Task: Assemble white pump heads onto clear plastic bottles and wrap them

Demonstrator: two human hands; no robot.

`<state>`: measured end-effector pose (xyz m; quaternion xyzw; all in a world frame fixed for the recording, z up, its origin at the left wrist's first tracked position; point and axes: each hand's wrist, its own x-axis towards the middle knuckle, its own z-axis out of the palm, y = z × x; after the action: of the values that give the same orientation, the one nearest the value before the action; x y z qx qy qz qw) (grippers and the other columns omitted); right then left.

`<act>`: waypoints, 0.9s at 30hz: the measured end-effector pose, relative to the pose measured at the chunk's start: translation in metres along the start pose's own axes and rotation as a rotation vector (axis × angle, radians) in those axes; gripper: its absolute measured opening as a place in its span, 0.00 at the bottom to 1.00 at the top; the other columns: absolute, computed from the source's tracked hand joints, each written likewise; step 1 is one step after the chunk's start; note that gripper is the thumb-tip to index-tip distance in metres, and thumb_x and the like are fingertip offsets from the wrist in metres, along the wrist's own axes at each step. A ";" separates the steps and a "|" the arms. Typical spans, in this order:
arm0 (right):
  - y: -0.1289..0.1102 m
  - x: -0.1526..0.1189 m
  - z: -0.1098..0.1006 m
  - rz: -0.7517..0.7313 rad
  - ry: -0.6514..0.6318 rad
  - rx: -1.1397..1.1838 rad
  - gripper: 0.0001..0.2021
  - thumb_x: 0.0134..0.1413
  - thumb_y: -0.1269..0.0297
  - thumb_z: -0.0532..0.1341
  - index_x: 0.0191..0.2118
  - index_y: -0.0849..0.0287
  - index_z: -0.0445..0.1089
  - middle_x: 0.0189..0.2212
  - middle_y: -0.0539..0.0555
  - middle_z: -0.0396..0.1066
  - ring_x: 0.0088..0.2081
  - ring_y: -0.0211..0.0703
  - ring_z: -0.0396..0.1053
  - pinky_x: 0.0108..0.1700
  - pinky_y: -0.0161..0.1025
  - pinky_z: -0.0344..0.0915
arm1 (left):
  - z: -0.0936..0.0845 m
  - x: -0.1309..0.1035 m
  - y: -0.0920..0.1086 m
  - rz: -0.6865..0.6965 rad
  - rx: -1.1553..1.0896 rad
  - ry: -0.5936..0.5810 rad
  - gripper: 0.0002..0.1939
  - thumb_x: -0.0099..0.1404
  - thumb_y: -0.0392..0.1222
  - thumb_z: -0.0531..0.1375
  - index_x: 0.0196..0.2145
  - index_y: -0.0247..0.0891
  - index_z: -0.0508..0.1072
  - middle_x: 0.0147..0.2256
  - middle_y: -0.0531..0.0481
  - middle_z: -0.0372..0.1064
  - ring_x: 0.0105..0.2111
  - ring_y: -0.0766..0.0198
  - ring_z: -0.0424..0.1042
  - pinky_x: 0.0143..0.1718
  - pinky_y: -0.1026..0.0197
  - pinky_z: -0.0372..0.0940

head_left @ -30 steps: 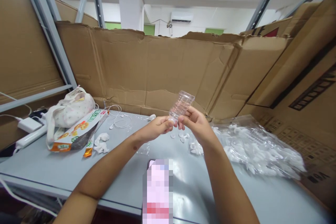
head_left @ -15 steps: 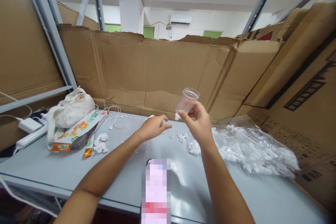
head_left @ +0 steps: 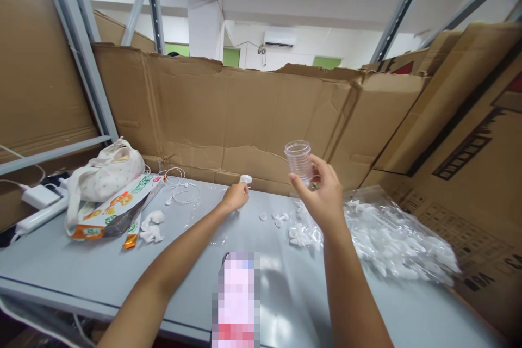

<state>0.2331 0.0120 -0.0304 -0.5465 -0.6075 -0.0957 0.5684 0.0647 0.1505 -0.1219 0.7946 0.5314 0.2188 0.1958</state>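
Right hand (head_left: 322,196) grips the ribbed clear cup (head_left: 299,159) loosely by 3 fingers; it could slip. Left hand (head_left: 235,197) pinches a white cap (head_left: 245,179).

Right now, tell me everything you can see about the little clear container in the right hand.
The clear container is a small, see-through plastic tube with ribbed rings around its wall. Its round mouth is open and faces up. It stands about upright, raised above the grey table in front of the cardboard wall. The right hand pinches its lower part between thumb and fingers; nothing else touches it.
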 end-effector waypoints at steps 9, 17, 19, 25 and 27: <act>0.022 0.002 -0.008 -0.075 -0.290 -0.272 0.25 0.51 0.70 0.58 0.57 0.48 0.66 0.46 0.59 0.63 0.48 0.56 0.62 0.50 0.55 0.61 | -0.059 -0.055 0.026 0.503 -0.134 0.126 0.13 0.68 0.32 0.47 0.46 0.41 0.64 0.43 0.49 0.72 0.41 0.62 0.70 0.41 0.63 0.62; 0.016 -0.001 -0.010 -0.218 -0.411 -0.345 0.27 0.52 0.74 0.57 0.58 0.45 0.64 0.48 0.57 0.62 0.49 0.56 0.59 0.51 0.55 0.60 | -0.070 -0.066 0.036 0.538 0.205 0.316 0.16 0.68 0.30 0.48 0.47 0.43 0.69 0.39 0.51 0.73 0.39 0.60 0.69 0.41 0.57 0.60; 0.016 -0.001 -0.010 -0.222 -0.420 -0.343 0.27 0.52 0.73 0.57 0.58 0.44 0.64 0.49 0.57 0.63 0.49 0.56 0.59 0.52 0.56 0.60 | -0.072 -0.066 0.036 0.548 0.141 0.319 0.16 0.68 0.30 0.48 0.46 0.42 0.68 0.39 0.52 0.73 0.39 0.60 0.69 0.41 0.58 0.61; 0.016 0.002 -0.012 -0.268 -0.433 -0.206 0.25 0.55 0.70 0.58 0.58 0.44 0.63 0.48 0.55 0.64 0.49 0.53 0.61 0.53 0.53 0.60 | -0.080 -0.073 0.036 0.649 0.104 0.354 0.13 0.66 0.32 0.51 0.47 0.38 0.67 0.40 0.48 0.70 0.39 0.60 0.65 0.42 0.57 0.61; 0.013 0.003 -0.014 -0.273 -0.433 -0.185 0.24 0.55 0.69 0.58 0.57 0.46 0.63 0.49 0.55 0.66 0.49 0.53 0.61 0.53 0.53 0.60 | -0.081 -0.075 0.037 0.648 0.158 0.362 0.11 0.66 0.37 0.55 0.46 0.37 0.68 0.40 0.47 0.70 0.39 0.58 0.64 0.43 0.55 0.60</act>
<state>0.2524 0.0081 -0.0301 -0.5169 -0.7717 -0.1074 0.3546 0.0220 0.0744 -0.0450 0.8826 0.2935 0.3647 -0.0425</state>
